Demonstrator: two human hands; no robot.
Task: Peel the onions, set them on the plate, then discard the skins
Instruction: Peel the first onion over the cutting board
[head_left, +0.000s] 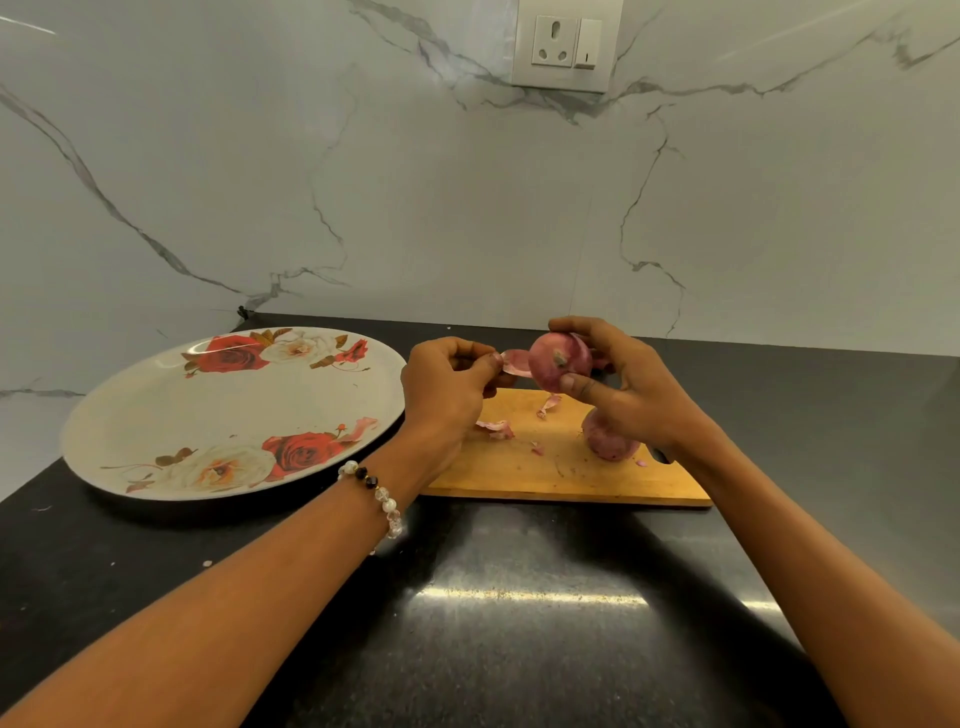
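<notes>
Red onion in hand (561, 361): a pinkish-red bulb is held above the far edge of the board, cupped in the right hand (631, 395); curled fingers are wrapped over its top and back, and one finger is pressed across its lower front
Loose skin (514, 362): a pale pink flap, still joined to the held onion on its left side, is pinched between the thumb and fingertips of the left hand (447, 387), whose other fingers are curled in
Second onion (608, 439): one more red bulb is seen resting on the board, just below the right hand and partly hidden by it; apart from the fingers
Onions counted: two, one held and one on the board
Skin scraps (496, 428): about four small pink pieces are scattered on the board, the largest beside the left wrist; one further pink scrap (363, 425) is lying on the right rim of the plate
Cutting board (566, 475): one, of light wood, laid on the counter beneath both hands
Plate (156, 405): one, large and round, cream with red and white roses printed at the far and near rims, set to the left of the board; no onion is on it
Counter (519, 597): dark polished stone, with light reflected near the middle
Bracelet (382, 496): one string of clear, white and dark beads, worn on the left wrist
Wall (415, 182): white marble with grey veins; one socket with a switch (566, 44) is mounted at the top
</notes>
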